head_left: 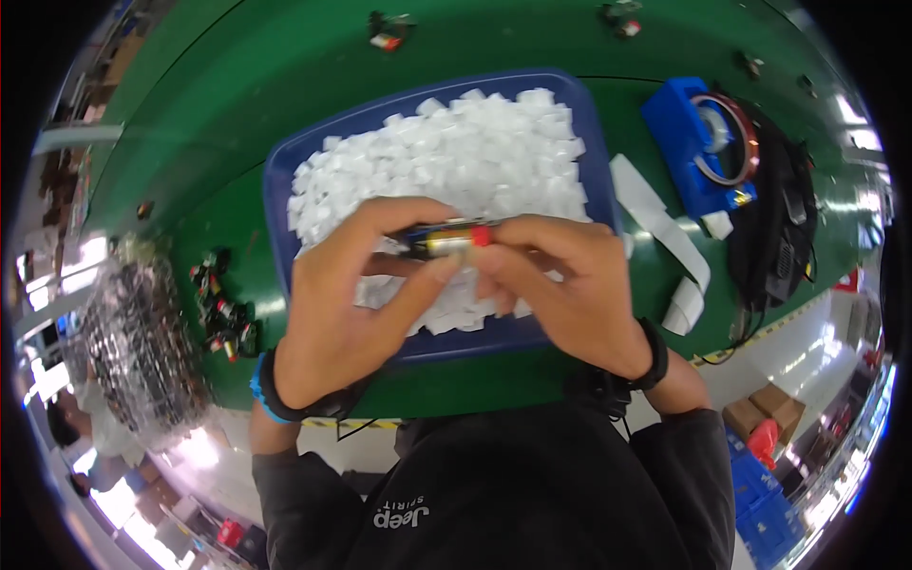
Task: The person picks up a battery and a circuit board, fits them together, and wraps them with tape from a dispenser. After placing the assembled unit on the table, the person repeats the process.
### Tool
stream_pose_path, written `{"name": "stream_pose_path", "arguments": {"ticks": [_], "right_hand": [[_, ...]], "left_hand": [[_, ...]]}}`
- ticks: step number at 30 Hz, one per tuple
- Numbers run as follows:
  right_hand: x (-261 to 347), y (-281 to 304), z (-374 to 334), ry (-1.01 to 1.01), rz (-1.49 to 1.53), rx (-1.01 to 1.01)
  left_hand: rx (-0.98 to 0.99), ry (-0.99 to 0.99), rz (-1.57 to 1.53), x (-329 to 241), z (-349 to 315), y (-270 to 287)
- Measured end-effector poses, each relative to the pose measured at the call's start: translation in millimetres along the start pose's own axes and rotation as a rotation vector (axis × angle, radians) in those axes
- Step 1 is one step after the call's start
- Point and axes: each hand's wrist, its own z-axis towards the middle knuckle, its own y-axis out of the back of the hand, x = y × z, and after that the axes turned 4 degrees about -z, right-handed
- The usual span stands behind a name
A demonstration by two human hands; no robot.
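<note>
Both hands meet over a blue plastic bin point(276, 195) heaped with small white squarish pieces point(446, 147). Between them is a small part point(445, 243) with a yellowish-gold cylindrical body, a black end at left and a red end at right. My left hand point(344, 296) pinches it from the left, thumb along its lower side. The fingers and thumb of my right hand point(575, 280) close on the red end. Fingertips hide some of the part, and its exact kind cannot be made out.
Several similar dark and red parts point(224, 309) lie left of the bin; others point(388, 33) sit at the far side. On the right are a curling white strip point(655, 214), a blue tape dispenser point(673, 142) and a black bag point(774, 218). A shiny wrapped bundle point(142, 342) stands at left.
</note>
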Motion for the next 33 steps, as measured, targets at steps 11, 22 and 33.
{"name": "stream_pose_path", "arguments": {"ticks": [11, 22, 33], "right_hand": [[40, 147, -59, 0.194, -0.979, -0.642], [-35, 212, -137, -0.146, -1.792, -0.568], [-37, 209, -123, -0.052, -1.606, -0.588]], "left_hand": [[-0.040, 0.165, 0.133, 73, 112, 122], [0.052, 0.622, 0.394, 158, 151, 202], [-0.235, -0.133, 0.864, 187, 171, 221]]}}
